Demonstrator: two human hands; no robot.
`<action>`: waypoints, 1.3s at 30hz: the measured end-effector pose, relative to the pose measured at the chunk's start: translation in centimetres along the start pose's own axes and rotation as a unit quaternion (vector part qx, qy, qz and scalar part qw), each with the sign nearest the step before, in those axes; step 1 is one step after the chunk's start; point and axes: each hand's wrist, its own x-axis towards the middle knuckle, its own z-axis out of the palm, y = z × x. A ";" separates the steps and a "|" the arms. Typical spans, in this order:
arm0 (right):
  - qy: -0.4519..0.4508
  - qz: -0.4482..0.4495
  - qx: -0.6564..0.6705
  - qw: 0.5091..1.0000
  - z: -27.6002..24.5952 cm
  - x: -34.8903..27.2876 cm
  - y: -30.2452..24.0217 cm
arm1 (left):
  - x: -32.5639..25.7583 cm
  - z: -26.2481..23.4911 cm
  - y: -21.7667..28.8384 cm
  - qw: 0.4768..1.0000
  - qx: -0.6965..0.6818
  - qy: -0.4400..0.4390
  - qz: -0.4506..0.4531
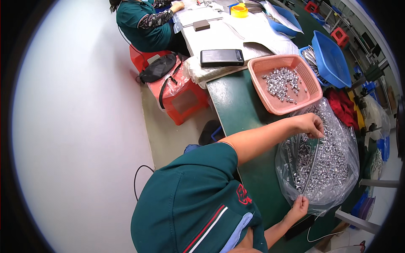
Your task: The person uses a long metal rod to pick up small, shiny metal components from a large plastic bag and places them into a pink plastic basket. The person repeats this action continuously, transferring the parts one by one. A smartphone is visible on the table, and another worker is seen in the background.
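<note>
A large clear plastic bag (353,168) lies spread on the green bench, full of small shiny silver metal pieces (333,162). Over its far part my left hand (311,125) is closed, thumb and fingers pinched together at a thin taut line that looks like the bag's edge. That line runs down to my right hand (301,204), which pinches the near side of the bag. Beyond the bag stands a pink plastic basket (258,86) with a loose heap of similar silver pieces (280,84) in it.
A black power bank (222,57) rests on a covered stack left of the basket. Blue trays (333,59) and a red cloth (341,105) lie at the right. A co-worker (145,25) sits at the far table. Red stools (181,103) stand beside the green bench (230,95).
</note>
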 end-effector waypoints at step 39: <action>0.015 0.037 0.029 0.999 0.9 -0.3 -1.0 | 0.7 1.6 -1.8 0.999 0.014 0.039 0.003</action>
